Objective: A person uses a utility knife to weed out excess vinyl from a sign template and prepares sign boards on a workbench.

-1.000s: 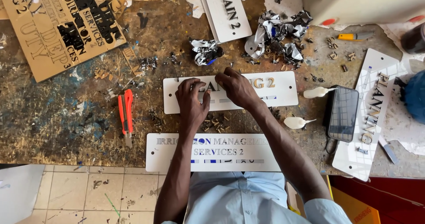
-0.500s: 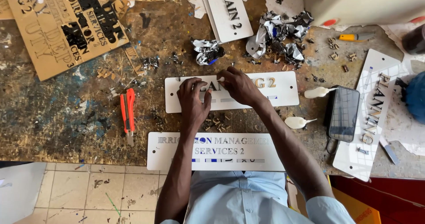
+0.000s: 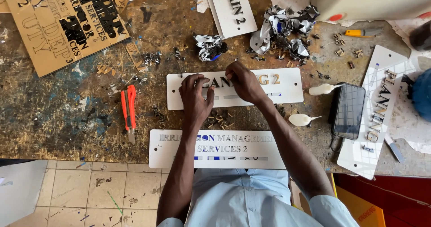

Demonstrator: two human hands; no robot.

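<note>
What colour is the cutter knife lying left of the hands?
Bright orange-red, with a metal blade; the head view shows the cutter knife clearly on the workbench.

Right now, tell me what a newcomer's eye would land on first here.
Both hands, left hand and right hand, press on a white sign plate at the middle of the paint-stained workbench. An orange utility knife lies to the left, crumpled foil scraps behind.
</note>
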